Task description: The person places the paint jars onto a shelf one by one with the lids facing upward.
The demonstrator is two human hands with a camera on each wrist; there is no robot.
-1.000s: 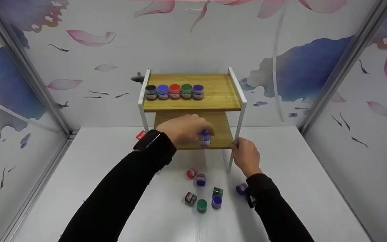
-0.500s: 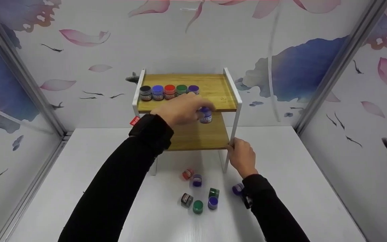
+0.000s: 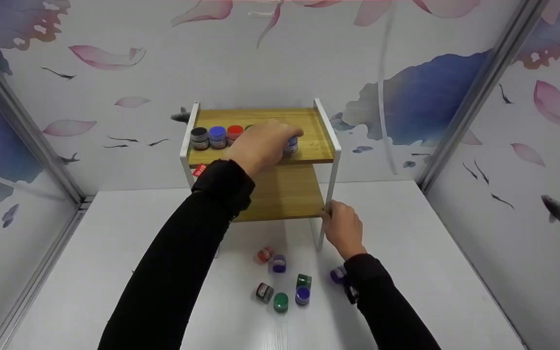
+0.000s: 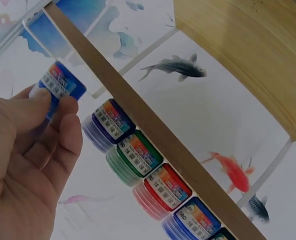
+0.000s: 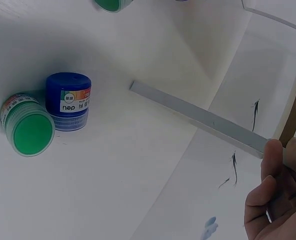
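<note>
My left hand [image 3: 266, 144] reaches over the top shelf of a wooden two-tier rack [image 3: 318, 127] with a white frame. It pinches a small blue paint jar [image 3: 291, 145] just right of a row of jars. In the head view a black jar [image 3: 199, 138], a blue jar [image 3: 217, 136] and a red jar [image 3: 234, 132] show; my hand hides the others. The left wrist view shows the held blue jar [image 4: 61, 85] beside the purple jar [image 4: 106, 125] and green jar [image 4: 134, 158]. My right hand [image 3: 342, 228] grips the rack's front right leg [image 5: 203, 119].
Several loose paint jars lie on the white table in front of the rack, among them a red jar [image 3: 265, 253], a green jar [image 3: 280, 302] and a purple jar [image 3: 337, 275] by my right wrist. Printed walls close in the back and both sides.
My left hand has lifted the blue jar from in front of the lower shelf up to the top shelf, beside the row. My right hand has stayed on the rack leg.
</note>
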